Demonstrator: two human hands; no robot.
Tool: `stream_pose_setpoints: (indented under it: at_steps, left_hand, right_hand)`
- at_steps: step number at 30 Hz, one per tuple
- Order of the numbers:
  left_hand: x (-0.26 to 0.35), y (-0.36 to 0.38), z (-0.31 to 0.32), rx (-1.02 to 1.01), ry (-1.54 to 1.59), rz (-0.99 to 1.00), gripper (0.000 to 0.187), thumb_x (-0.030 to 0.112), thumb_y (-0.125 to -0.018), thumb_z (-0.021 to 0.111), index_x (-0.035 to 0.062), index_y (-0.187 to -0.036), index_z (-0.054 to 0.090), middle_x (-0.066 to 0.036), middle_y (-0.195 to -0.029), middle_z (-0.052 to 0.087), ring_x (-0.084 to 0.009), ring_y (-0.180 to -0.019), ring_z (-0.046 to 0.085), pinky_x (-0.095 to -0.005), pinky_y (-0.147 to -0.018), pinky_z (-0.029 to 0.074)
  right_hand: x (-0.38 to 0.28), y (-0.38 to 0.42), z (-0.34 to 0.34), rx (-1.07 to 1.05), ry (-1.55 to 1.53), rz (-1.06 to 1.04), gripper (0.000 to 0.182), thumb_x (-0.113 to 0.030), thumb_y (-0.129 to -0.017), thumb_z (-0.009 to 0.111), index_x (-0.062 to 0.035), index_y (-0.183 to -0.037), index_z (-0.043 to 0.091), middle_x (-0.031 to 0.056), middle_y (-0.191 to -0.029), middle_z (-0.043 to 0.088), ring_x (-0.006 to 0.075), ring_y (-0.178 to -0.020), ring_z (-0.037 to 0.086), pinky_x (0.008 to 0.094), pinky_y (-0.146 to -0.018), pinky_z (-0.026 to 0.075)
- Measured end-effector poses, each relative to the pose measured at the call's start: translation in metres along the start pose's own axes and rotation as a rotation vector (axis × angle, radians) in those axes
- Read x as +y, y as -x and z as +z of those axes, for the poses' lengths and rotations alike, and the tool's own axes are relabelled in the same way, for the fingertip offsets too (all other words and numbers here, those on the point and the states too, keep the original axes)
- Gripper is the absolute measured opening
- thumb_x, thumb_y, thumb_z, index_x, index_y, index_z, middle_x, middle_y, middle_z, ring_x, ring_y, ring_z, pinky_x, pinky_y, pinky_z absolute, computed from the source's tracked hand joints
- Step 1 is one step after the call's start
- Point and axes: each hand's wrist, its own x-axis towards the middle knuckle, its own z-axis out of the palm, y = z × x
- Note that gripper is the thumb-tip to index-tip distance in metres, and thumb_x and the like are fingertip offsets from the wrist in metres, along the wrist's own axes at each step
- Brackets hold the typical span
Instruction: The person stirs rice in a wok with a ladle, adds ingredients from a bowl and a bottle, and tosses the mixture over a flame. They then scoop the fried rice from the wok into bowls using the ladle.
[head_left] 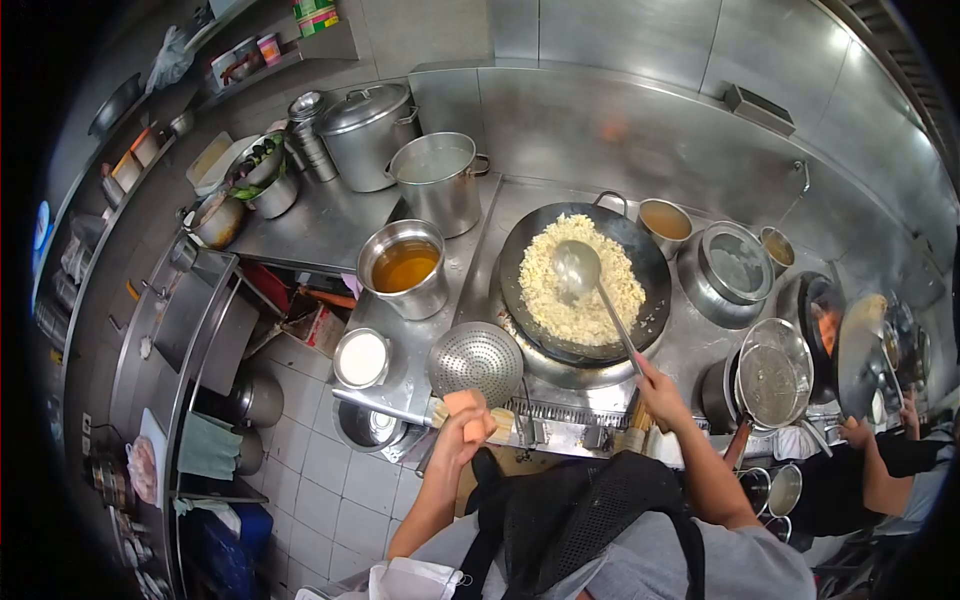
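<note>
My right hand grips the handle of a long ladle, whose round bowl rests on the fried rice. The pale yellow rice fills the middle of a large dark wok on the stove. Close to the counter's front edge, my left hand is closed around an orange-pink block-like piece, perhaps a folded cloth or sponge. Just beyond that hand lies a round perforated strainer. A bowl of white granules stands to its left.
Left of the wok are a pot of amber liquid and a taller pot. A mesh sieve rests over pots at right. Another person's arm works at a further wok. A lidded stockpot stands behind.
</note>
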Motion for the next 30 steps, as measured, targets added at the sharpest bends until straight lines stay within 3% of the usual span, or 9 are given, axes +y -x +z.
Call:
stream_pose_setpoints:
  at_steps: [2, 10, 12, 14, 15, 19, 25, 28, 30]
  left_hand:
    - [-0.006, -0.013, 0.015, 0.016, 0.013, -0.019, 0.031, 0.009, -0.084, 0.069, 0.0023, -0.112, 0.057, -0.009, -0.098, 0.063, -0.0245, -0.086, 0.064, -0.0405, -0.074, 0.058]
    - [0.002, -0.042, 0.075, -0.051, 0.062, -0.228, 0.025, 0.009, -0.084, 0.067, 0.0067, -0.106, 0.056, -0.011, -0.099, 0.059, -0.0284, -0.088, 0.064, -0.0471, -0.077, 0.059]
    - [0.003, -0.059, 0.101, -0.115, 0.036, -0.316, 0.027, 0.010, -0.084, 0.068, 0.0073, -0.109, 0.055, -0.013, -0.105, 0.058, -0.0307, -0.097, 0.063, -0.0501, -0.083, 0.059]
    - [0.005, -0.092, 0.124, -0.136, -0.010, -0.370, 0.028, 0.013, -0.085, 0.069, 0.0075, -0.109, 0.055, -0.012, -0.105, 0.058, -0.0311, -0.098, 0.062, -0.0512, -0.085, 0.058]
    - [0.002, -0.101, 0.126, -0.140, -0.059, -0.417, 0.030, 0.016, -0.086, 0.070, 0.0077, -0.109, 0.054, -0.012, -0.104, 0.058, -0.0315, -0.100, 0.062, -0.0523, -0.087, 0.057]
    - [0.000, -0.126, 0.148, -0.121, -0.194, -0.447, 0.032, 0.022, -0.086, 0.073, 0.0096, -0.109, 0.054, -0.011, -0.103, 0.058, -0.0325, -0.100, 0.062, -0.0534, -0.087, 0.057]
    - [-0.032, -0.163, 0.139, -0.125, -0.101, -0.438, 0.022, 0.027, -0.088, 0.070, 0.0112, -0.098, 0.058, -0.011, -0.091, 0.061, -0.0322, -0.084, 0.063, -0.0497, -0.083, 0.058]
    - [-0.043, -0.160, 0.136, -0.109, -0.099, -0.408, 0.008, 0.019, -0.091, 0.060, 0.0119, -0.092, 0.057, -0.011, -0.089, 0.063, -0.0298, -0.080, 0.063, -0.0461, -0.077, 0.059]
    - [-0.042, -0.118, 0.143, -0.147, -0.076, -0.246, 0.007, 0.019, -0.095, 0.056, 0.0157, -0.089, 0.054, -0.009, -0.085, 0.062, -0.0276, -0.074, 0.062, -0.0420, -0.068, 0.058]
  right_hand:
    - [-0.016, -0.011, 0.004, 0.195, 0.367, -0.250, 0.056, -0.014, -0.099, 0.048, -0.0245, -0.153, 0.039, -0.0004, -0.056, 0.045, 0.0112, -0.043, 0.046, 0.0281, -0.041, 0.041]
    - [-0.072, 0.141, -0.056, -0.131, -0.588, 0.485, 0.059, -0.020, -0.101, 0.050, -0.0234, -0.157, 0.030, -0.0049, -0.055, 0.037, 0.0081, -0.042, 0.038, 0.0250, -0.040, 0.034]
    - [-0.042, 0.103, -0.021, -0.027, -0.374, 0.353, 0.057, -0.021, -0.100, 0.050, -0.0257, -0.155, 0.035, -0.0034, -0.057, 0.041, 0.0091, -0.043, 0.041, 0.0267, -0.041, 0.035]
    - [-0.006, 0.052, 0.009, 0.352, 0.413, -0.322, 0.049, -0.020, -0.100, 0.052, -0.0202, -0.149, 0.047, -0.0034, -0.059, 0.045, 0.0085, -0.047, 0.045, 0.0292, -0.044, 0.038]
    - [-0.018, 0.057, 0.014, 0.349, 0.414, -0.318, 0.049, -0.020, -0.100, 0.052, -0.0202, -0.149, 0.047, -0.0034, -0.059, 0.045, 0.0085, -0.047, 0.045, 0.0292, -0.044, 0.038]
    - [-0.112, 0.116, -0.010, 0.060, -0.218, 0.103, 0.056, -0.016, -0.101, 0.051, -0.0229, -0.155, 0.035, -0.0011, -0.061, 0.046, 0.0083, -0.046, 0.045, 0.0266, -0.042, 0.038]
    - [-0.039, 0.124, 0.022, -0.094, -0.599, 0.358, 0.057, -0.016, -0.101, 0.051, -0.0286, -0.155, 0.035, 0.0000, -0.065, 0.048, 0.0107, -0.050, 0.048, 0.0278, -0.046, 0.041]
    - [-0.026, 0.094, 0.059, 0.242, 0.078, 0.049, 0.056, -0.016, -0.099, 0.054, -0.0235, -0.153, 0.040, 0.0037, -0.073, 0.059, 0.0176, -0.057, 0.055, 0.0329, -0.057, 0.047]
    - [-0.072, 0.123, 0.044, 0.164, 0.277, 0.094, 0.058, -0.020, -0.097, 0.058, -0.0200, -0.152, 0.038, 0.0232, -0.086, 0.068, 0.0268, -0.071, 0.069, 0.0428, -0.071, 0.053]
